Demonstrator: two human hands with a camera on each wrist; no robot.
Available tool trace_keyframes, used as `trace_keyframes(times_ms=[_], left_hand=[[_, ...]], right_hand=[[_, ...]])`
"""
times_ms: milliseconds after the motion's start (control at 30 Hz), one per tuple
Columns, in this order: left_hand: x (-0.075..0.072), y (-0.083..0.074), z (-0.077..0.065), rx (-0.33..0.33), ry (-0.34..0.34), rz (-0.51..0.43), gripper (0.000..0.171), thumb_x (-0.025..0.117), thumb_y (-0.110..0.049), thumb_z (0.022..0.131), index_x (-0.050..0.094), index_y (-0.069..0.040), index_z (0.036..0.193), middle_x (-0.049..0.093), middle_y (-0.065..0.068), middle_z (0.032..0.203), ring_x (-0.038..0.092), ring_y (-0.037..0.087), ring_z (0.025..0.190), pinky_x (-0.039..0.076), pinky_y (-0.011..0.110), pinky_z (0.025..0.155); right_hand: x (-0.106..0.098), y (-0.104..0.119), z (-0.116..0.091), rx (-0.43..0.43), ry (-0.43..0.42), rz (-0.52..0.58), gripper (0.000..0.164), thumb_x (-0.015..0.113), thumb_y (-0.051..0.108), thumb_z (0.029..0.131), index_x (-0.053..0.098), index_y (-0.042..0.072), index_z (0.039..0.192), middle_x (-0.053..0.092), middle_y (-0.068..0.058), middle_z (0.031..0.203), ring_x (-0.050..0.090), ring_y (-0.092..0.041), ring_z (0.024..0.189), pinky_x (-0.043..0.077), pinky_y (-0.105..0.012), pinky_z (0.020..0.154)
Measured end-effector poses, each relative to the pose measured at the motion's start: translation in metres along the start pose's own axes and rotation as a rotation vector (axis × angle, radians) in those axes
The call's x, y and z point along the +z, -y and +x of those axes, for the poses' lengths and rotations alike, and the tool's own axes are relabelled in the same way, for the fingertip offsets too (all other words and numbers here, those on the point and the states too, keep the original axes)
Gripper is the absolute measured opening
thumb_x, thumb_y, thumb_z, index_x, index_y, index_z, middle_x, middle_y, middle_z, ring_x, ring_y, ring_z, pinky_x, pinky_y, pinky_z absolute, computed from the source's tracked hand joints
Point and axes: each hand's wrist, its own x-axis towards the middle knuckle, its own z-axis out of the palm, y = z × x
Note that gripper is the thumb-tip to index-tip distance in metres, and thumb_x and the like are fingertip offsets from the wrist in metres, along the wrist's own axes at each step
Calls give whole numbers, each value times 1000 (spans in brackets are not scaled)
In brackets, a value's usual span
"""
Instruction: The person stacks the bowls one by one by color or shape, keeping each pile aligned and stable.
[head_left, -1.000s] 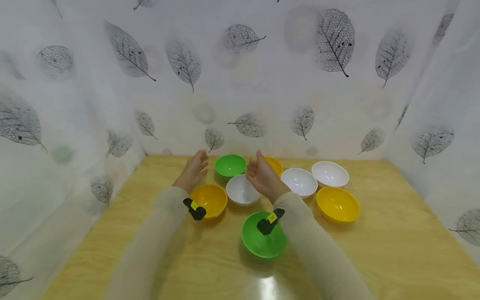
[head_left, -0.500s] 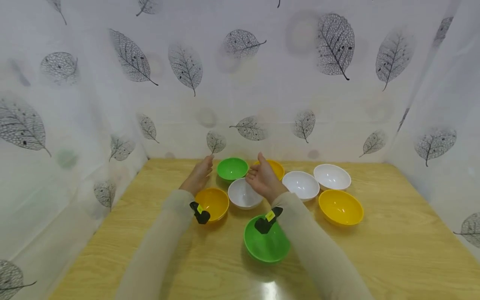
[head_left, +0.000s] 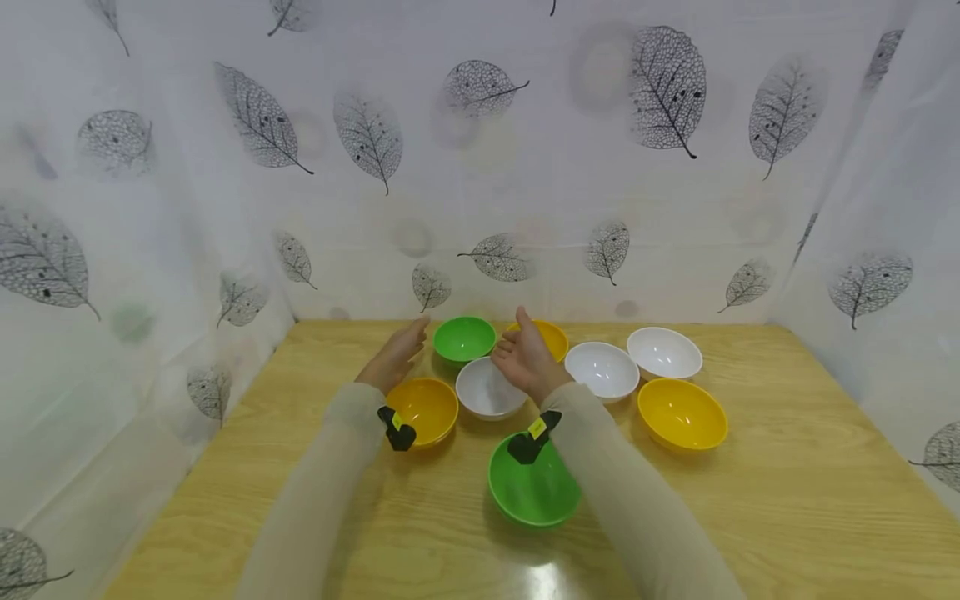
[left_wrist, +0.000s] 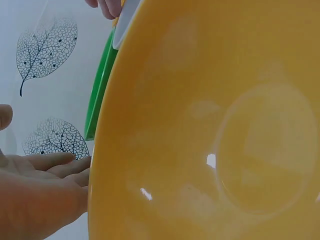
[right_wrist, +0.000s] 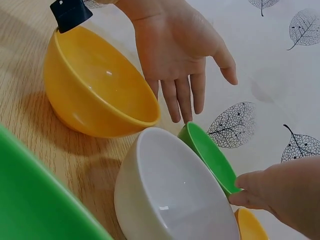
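Observation:
My left hand (head_left: 396, 357) reaches over the left yellow bowl (head_left: 427, 412), palm turned inward and fingers extended, tips just left of the far green bowl (head_left: 465, 340). On that bowl's other side is my right hand (head_left: 527, 357), its fingers loosely extended and its thumb up. It overlaps the middle white bowl (head_left: 486, 392) and the back yellow bowl (head_left: 553, 340) in the head view. In the right wrist view, the left palm (right_wrist: 172, 47) faces the camera with nothing in it, and the right fingers (right_wrist: 255, 189) come right at the green bowl's rim.
Nearest on the wooden table (head_left: 420, 533) stands another green bowl (head_left: 532, 487), under the right wrist. To the right are two white bowls, one nearer (head_left: 602, 371) and one behind (head_left: 664, 352), plus a yellow bowl (head_left: 682, 414). A leaf-patterned curtain (head_left: 555, 192) closes off the back and sides.
My left hand has moved slightly right, its fingertips closer to the far green bowl. The right hand has barely moved. The head view has shifted a little; the bowls stay in place.

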Motion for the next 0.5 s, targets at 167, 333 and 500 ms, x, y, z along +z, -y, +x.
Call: trace_keyframes(times_ms=[167, 333, 500], left_hand=[[1, 2, 1, -7, 23, 45, 78, 31, -55, 96, 9, -3, 150, 11, 21, 151, 14, 33, 136, 9, 47, 110], [3, 2, 4, 2, 47, 66, 77, 34, -60, 93, 21, -8, 149, 16, 19, 151, 15, 33, 136, 10, 52, 108], [2, 3, 0, 13, 111, 107, 72, 28, -62, 94, 34, -12, 145, 16, 12, 153, 9, 32, 137, 9, 56, 107]], right_hand=[[-1, 0, 5, 4, 11, -13, 85, 33, 51, 97, -13, -3, 145, -17, -19, 150, -9, -30, 137, 2, -36, 110], [-1, 1, 9, 10, -2, -32, 87, 35, 52, 97, -11, -3, 146, -15, -20, 151, -6, -31, 137, 4, -37, 110], [-2, 0, 13, 22, 12, -47, 85, 33, 52, 97, -10, -2, 146, -12, -21, 151, -4, -32, 137, 6, -38, 110]])
